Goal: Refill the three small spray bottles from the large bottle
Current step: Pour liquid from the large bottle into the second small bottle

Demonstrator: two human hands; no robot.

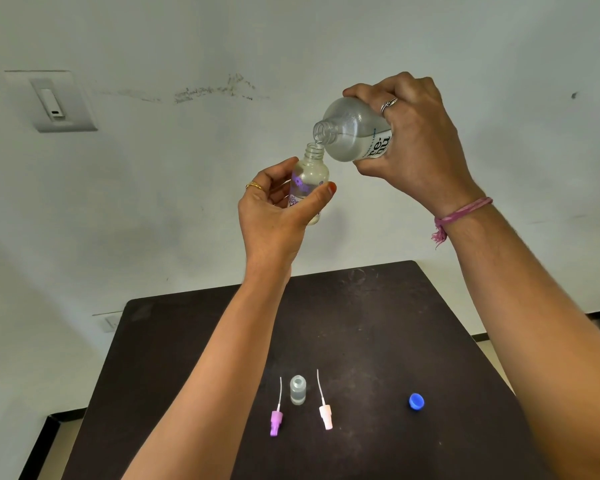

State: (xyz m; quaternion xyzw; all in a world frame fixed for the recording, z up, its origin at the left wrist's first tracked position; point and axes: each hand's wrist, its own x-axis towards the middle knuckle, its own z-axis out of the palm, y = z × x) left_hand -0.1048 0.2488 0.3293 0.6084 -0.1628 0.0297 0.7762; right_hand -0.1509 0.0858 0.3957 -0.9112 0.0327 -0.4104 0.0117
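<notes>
My right hand [416, 140] grips the large clear bottle [347, 131], tipped with its open mouth down-left. Its neck sits just above the mouth of a small clear bottle with a purple print [310, 178], which my left hand [278, 209] holds upright from behind. A thin stream of liquid passes between the two mouths. Both are raised well above the dark table [205, 358]. On the table stands another small uncapped bottle [298, 389]. A purple spray top [276, 419] lies to its left, a pale pink spray top [325, 412] to its right.
A blue cap [416, 401] lies on the table's right part. The wall behind carries a switch plate [51, 100] at the upper left. Floor shows past the table's left and right edges.
</notes>
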